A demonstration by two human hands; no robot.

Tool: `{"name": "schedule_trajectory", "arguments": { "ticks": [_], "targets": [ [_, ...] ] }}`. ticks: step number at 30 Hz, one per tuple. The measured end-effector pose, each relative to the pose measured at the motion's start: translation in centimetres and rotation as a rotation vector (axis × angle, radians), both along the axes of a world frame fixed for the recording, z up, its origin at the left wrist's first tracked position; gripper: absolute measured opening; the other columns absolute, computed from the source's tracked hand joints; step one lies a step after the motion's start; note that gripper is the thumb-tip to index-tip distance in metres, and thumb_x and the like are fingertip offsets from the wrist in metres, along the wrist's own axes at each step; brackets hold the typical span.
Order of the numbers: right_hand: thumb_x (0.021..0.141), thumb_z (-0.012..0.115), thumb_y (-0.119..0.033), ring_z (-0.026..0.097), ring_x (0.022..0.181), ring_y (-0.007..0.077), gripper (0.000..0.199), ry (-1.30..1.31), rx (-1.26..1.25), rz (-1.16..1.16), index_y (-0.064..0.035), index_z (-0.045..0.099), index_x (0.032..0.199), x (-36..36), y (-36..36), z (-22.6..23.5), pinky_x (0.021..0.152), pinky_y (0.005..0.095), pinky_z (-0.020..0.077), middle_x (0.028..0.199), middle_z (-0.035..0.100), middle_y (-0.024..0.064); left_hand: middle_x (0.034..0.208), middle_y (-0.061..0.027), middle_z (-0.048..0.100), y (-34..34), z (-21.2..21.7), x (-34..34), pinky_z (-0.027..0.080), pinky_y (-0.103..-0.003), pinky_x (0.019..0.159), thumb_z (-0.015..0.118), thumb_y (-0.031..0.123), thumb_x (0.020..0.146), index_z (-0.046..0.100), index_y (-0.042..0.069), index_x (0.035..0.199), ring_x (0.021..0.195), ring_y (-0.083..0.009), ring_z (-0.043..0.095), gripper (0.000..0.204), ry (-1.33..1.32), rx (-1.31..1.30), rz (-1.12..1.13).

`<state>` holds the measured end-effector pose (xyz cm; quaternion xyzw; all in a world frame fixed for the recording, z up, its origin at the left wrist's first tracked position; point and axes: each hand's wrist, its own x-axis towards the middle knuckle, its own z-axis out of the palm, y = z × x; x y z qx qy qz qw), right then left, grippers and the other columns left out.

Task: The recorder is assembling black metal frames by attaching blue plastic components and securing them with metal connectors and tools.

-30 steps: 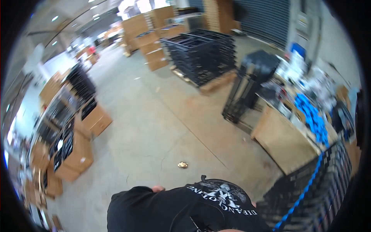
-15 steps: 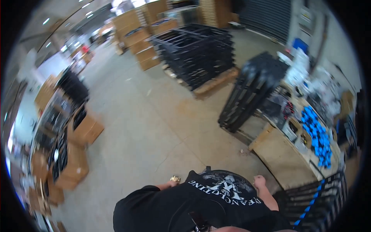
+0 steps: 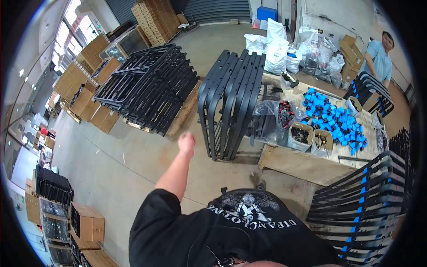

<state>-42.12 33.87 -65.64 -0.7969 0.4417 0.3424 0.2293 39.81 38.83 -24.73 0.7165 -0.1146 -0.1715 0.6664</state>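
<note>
My left hand [image 3: 187,144] is raised in front of me at the end of a bare forearm. Its fingers look curled into a loose fist, slightly blurred, and nothing shows in them. The nearest thing to it is a bundle of black curved metal frames [image 3: 227,104] standing on end to its right, apart from the hand. A pallet stack of flat black frames [image 3: 149,84] lies beyond it to the left. My right hand is out of sight, with only the black shirt showing on that side.
A wooden worktable [image 3: 307,164] at right holds blue plastic pieces [image 3: 333,118], red-and-black parts [image 3: 286,115] and tubs of small parts [image 3: 300,136]. More black frames [image 3: 360,204] stand close at my right. Cartons [image 3: 91,224] line the left. A person [image 3: 378,60] stands behind the table.
My view has swung to the right, bringing the table and another person into sight. My left hand has risen forward; the gold-coloured thing at it no longer shows. My right hand has left the view.
</note>
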Motion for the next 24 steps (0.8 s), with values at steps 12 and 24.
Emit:
{"name": "schedule_trajectory", "arguments": {
  "ticks": [12,24],
  "targets": [
    [0.089,0.059,-0.012,0.056,0.051,0.0181,0.007,-0.613,0.263,-0.765,-0.0057,0.062,0.086,22.9,-22.4,17.7,0.044,0.0322,0.0432,0.065,0.058,0.0048,0.103,-0.0172,0.073,-24.0,10.4,11.8,0.053,-0.038,0.092,0.074,0.038,0.082,0.071,0.001,0.108,0.102,-0.0308,0.069,0.045,-0.614,0.522,0.041],
    [0.093,0.062,-0.024,0.06,0.058,0.0224,0.019,-0.556,0.049,-1.268,-0.0054,0.067,0.093,26.7,-14.0,22.2,0.05,0.036,0.0466,0.073,0.062,0.0082,0.109,-0.0201,0.073,-24.7,10.2,22.9,0.051,-0.037,0.093,0.067,0.062,0.088,0.07,-0.006,0.118,0.102,-0.0269,0.07,0.074,-0.386,0.626,-0.265]
  ]
}}
